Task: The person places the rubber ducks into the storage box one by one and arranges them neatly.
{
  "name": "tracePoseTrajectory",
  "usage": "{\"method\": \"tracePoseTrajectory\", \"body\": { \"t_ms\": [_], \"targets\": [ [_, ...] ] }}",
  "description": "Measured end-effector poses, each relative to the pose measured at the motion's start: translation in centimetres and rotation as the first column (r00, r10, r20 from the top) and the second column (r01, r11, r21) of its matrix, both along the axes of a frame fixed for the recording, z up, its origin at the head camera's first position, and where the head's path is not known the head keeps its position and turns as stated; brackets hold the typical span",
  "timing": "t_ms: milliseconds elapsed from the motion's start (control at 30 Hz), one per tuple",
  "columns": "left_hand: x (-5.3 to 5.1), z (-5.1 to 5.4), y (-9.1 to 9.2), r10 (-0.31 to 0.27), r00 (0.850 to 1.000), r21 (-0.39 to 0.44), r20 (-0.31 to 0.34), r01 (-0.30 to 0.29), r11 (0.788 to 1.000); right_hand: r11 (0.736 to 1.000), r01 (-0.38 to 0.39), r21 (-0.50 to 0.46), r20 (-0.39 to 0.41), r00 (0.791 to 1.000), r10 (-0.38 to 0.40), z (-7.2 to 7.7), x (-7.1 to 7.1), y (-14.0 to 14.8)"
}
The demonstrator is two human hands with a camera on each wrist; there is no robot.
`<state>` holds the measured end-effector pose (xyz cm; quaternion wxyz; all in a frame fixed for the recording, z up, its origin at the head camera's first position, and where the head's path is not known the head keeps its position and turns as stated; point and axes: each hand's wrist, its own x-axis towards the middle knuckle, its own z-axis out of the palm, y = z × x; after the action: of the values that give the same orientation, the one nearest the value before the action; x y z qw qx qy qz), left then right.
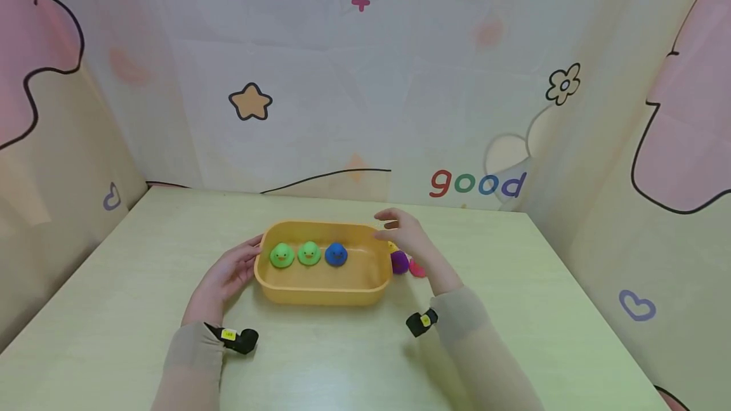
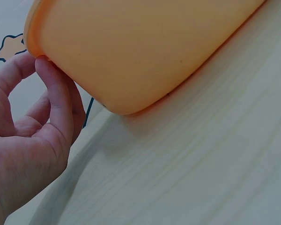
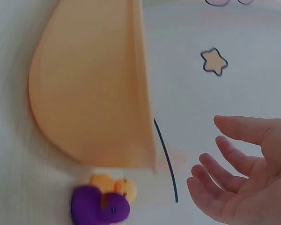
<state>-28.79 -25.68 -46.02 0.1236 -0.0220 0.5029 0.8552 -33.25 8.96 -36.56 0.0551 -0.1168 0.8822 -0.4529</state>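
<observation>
A yellow-orange plastic tub (image 1: 360, 271) stands on the table. Two green toy ducks, one at the far left (image 1: 282, 255) and one beside it (image 1: 309, 253), sit in it in a row with a blue toy duck (image 1: 336, 254). My left hand (image 1: 237, 266) holds the tub's left end, with thumb and fingers at the rim (image 2: 33, 33). Above the tub's right end is my right hand (image 1: 407, 236), its fingers apart and holding nothing. Just outside that end lie a purple toy duck (image 3: 98, 206) and a yellow toy duck (image 3: 127, 187), partly hidden.
A pinkish-red object (image 1: 418, 269), mostly hidden by the right wrist, lies right of the purple duck. The pale wooden table (image 1: 320, 360) is closed in by printed cloth walls (image 1: 320, 106) at the back and both sides.
</observation>
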Motion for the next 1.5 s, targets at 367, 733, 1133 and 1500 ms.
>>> {"method": "tracePoseTrajectory", "body": {
  "t_ms": [367, 733, 1133, 1500],
  "targets": [
    [0.1, 0.2, 0.0, -0.005, 1.0, -0.027, -0.024, 0.005, 1.0, 0.986, 0.166, -0.016, 0.065, 0.984, -0.165, -1.6, -0.4, 5.7],
    [0.1, 0.1, -0.1, -0.009, 1.0, 0.001, -0.008, 0.009, 1.0, 0.973, 0.231, 0.004, 0.147, 0.962, -0.229, -4.3, -0.2, 7.6],
    [0.1, 0.2, 0.1, -0.018, 1.0, 0.012, -0.014, 0.019, 1.0, 0.976, 0.214, 0.049, 0.174, 0.96, -0.219, -6.1, -0.3, 8.1],
    [0.2, 0.3, 0.2, -0.019, 1.0, 0.007, -0.023, 0.019, 1.0, 0.965, 0.249, 0.089, 0.184, 0.948, -0.261, -7.0, -0.8, 7.8]
  ]
}}
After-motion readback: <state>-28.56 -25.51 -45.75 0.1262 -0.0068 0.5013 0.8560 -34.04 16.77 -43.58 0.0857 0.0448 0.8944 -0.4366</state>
